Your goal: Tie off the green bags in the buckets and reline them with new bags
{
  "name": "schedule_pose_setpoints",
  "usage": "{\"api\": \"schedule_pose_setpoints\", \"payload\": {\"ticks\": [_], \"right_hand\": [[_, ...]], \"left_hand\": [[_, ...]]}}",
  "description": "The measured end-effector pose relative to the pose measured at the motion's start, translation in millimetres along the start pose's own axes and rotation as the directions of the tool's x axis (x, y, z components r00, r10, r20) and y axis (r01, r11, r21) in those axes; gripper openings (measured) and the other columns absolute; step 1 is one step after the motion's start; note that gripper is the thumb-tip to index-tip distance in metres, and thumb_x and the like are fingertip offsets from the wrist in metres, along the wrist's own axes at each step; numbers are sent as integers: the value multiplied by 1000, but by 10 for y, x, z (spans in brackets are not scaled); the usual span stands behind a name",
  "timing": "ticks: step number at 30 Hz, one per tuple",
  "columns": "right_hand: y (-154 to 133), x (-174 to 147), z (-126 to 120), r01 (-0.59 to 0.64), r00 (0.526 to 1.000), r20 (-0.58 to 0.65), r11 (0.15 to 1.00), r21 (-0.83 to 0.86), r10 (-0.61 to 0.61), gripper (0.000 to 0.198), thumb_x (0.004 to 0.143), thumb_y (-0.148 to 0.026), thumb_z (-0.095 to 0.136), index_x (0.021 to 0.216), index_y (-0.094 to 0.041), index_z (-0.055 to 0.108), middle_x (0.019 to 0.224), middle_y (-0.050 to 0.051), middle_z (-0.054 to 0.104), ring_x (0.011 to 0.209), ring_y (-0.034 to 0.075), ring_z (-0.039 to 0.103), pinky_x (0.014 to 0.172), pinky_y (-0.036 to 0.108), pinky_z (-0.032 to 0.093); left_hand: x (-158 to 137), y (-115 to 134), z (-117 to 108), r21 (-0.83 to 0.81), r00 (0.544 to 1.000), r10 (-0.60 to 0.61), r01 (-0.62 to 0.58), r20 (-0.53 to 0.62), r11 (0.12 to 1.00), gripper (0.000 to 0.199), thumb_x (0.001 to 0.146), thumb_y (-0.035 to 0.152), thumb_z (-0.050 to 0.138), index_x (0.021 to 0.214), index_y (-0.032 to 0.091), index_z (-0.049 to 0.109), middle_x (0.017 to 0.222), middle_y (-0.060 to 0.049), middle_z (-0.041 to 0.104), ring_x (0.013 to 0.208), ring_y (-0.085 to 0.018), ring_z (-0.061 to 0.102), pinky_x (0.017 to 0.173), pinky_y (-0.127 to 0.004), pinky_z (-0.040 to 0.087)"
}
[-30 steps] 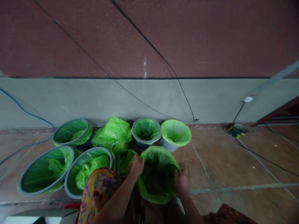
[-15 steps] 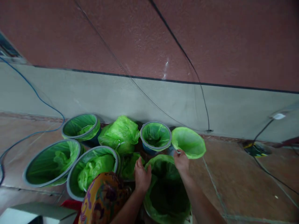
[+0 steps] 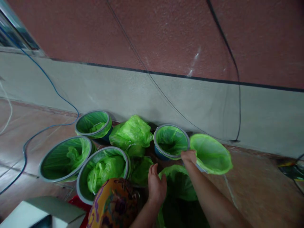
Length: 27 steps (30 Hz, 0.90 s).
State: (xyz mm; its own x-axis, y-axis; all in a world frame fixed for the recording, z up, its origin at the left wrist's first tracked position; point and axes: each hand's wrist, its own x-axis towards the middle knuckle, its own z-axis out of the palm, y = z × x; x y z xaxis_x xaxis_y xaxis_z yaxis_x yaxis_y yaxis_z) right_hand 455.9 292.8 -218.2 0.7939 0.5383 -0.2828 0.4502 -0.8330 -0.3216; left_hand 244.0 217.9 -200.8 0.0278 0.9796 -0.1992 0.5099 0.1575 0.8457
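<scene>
My left hand point(image 3: 157, 186) is open, its fingers slightly apart, at the left edge of a large bin lined with a green plastic bag point(image 3: 179, 180). That bin stands right in front of me, its inside dark. My right hand point(image 3: 189, 156) reaches over its far side, between a grey-rimmed blue bucket point(image 3: 159, 152) and a bucket covered by a light green bag point(image 3: 211, 153). The fingers of this hand are curled closed, and what they hold is hidden. Left of my left hand sits another green bag-lined container point(image 3: 141, 171).
Several grey-rimmed bins with green liners stand at left, among them one holding a crumpled green bag point(image 3: 105, 172). A bulky green bag point(image 3: 134, 131) lies by the wall. A white box point(image 3: 35, 212), patterned orange cloth point(image 3: 114, 202) and blue cable point(image 3: 53, 85) are nearby.
The view has shifted left, so the bins appear farther right. My right hand has moved from the front bin's far rim toward the gap between the two back buckets. My left hand stays beside the front bin.
</scene>
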Motion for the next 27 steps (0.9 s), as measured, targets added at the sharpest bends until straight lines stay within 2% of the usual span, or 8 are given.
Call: {"api": "schedule_pose_setpoints", "payload": {"ticks": [3,6,12,15,18,22,24,27], "right_hand": [[-22,0,-74,-55,998,-29,998,20,56,49,80,-26,49,121,1,50,100,26,67,96,35,66,76,40,52],[-78,-15,-201,-38,998,-48,998,55,41,47,81,-27,48,121,-4,51,98,21,69,97,32,67,79,36,52],[26,-261,-607,-3,996,-86,989,146,16,46,83,-36,49,120,-9,56,100,19,70,97,31,66,77,34,50],[405,-552,-785,59,997,-56,974,218,-48,48,83,-38,50,123,-10,54,95,15,71,89,28,68,72,32,48],[977,-893,-882,134,989,26,961,243,-144,43,84,-36,48,122,-16,54,81,7,71,73,24,67,65,30,46],[1683,-1279,-938,208,963,119,951,230,-240,31,83,-34,48,111,-24,60,85,4,71,79,23,67,67,28,46],[1894,-1414,-970,234,953,147,953,195,-264,30,85,-33,47,111,-23,60,91,6,71,85,23,66,70,29,46],[2028,-1519,-1019,245,954,166,968,53,-250,31,88,-31,46,114,-21,59,97,8,70,91,24,66,75,30,44]], "left_hand": [[9,5,-21,-11,1000,14,-15,-20,1000,49,76,17,55,125,13,52,132,-16,52,128,-25,46,111,-40,35],[5,0,-60,-14,998,52,-53,-38,999,47,76,18,55,123,15,53,130,-15,54,126,-26,48,110,-42,36],[40,13,-239,31,996,85,-84,-25,996,45,79,22,53,124,12,53,129,-18,55,125,-26,50,108,-40,39],[114,53,-367,15,999,31,-30,-16,999,43,88,31,45,125,11,52,128,-18,57,122,-26,54,101,-37,45],[144,132,-492,-100,999,-43,45,24,994,48,93,45,35,121,12,55,119,-17,64,112,-24,61,92,-33,49],[-8,238,-613,-340,955,-99,196,281,920,64,87,65,33,110,11,60,99,-14,71,85,-21,69,72,-30,54],[-124,246,-633,-345,917,-85,231,390,910,62,84,67,39,103,12,62,89,-11,72,73,-18,68,64,-27,52],[-245,201,-609,-271,897,-31,166,442,948,51,84,61,45,90,14,63,74,-6,70,59,-14,62,54,-24,47]]}}
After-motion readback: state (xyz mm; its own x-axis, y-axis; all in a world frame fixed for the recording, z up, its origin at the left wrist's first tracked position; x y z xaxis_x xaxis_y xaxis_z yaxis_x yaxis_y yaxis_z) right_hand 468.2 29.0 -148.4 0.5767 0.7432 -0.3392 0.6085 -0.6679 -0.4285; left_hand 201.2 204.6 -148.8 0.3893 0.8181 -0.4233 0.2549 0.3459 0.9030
